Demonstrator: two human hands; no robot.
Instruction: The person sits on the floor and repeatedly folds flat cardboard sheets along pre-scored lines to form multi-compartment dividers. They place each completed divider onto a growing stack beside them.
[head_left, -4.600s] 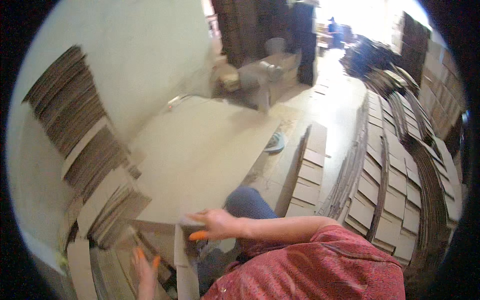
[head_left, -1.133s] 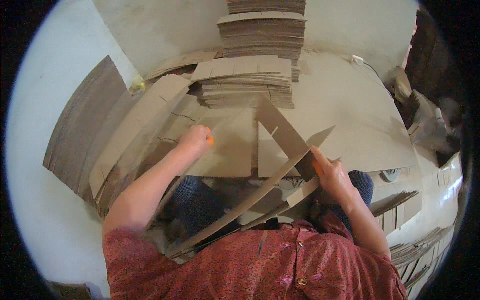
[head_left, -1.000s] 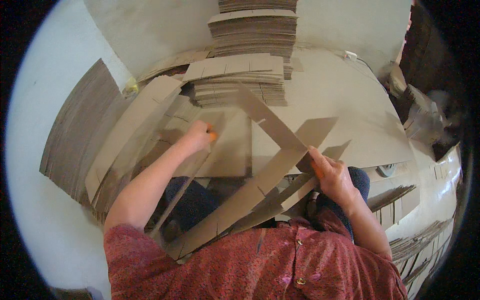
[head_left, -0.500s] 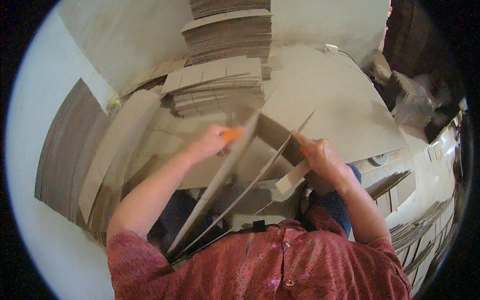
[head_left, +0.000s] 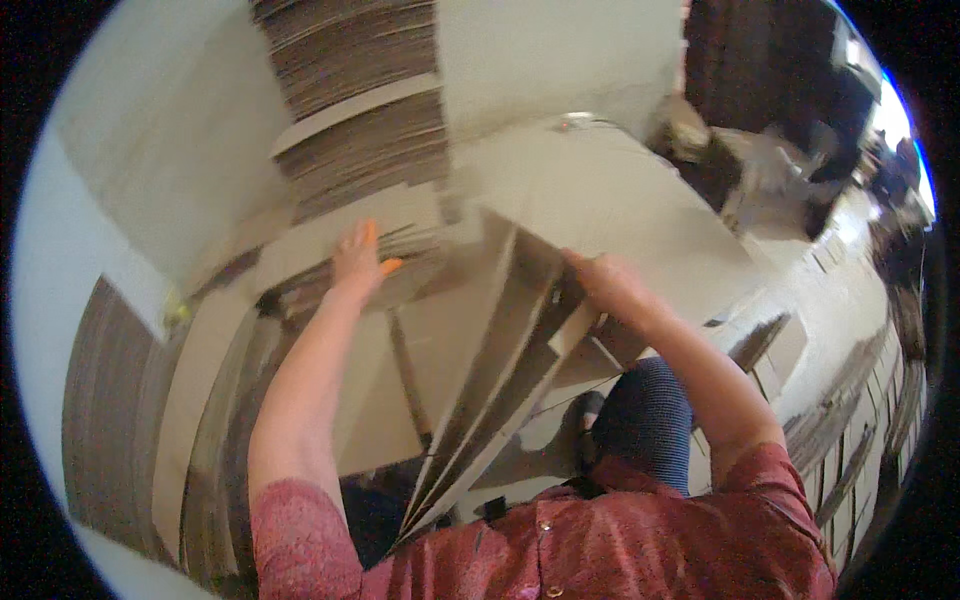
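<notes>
My left hand (head_left: 358,262) reaches forward with its fingers apart and orange covers on some fingertips. It is at the near side of a pile of flat cardboard strips (head_left: 415,212), and I cannot tell whether it presses on them. My right hand (head_left: 608,286) is closed on the far end of several long cardboard strips (head_left: 487,345). These strips fan out at the far end and come together close to my body. A pale cardboard piece (head_left: 575,328) hangs just below the right hand.
A tall stack of cardboard (head_left: 365,150) stands against the wall behind the pile. More cardboard stacks (head_left: 110,390) lean at the left. A large cardboard-coloured surface (head_left: 640,200) spreads to the right. Slotted cardboard pieces (head_left: 840,450) lie along the right side.
My left hand has left the held strips and moved left and forward to the pile. My right hand stays on the strips, slightly farther left. The view has turned to the right.
</notes>
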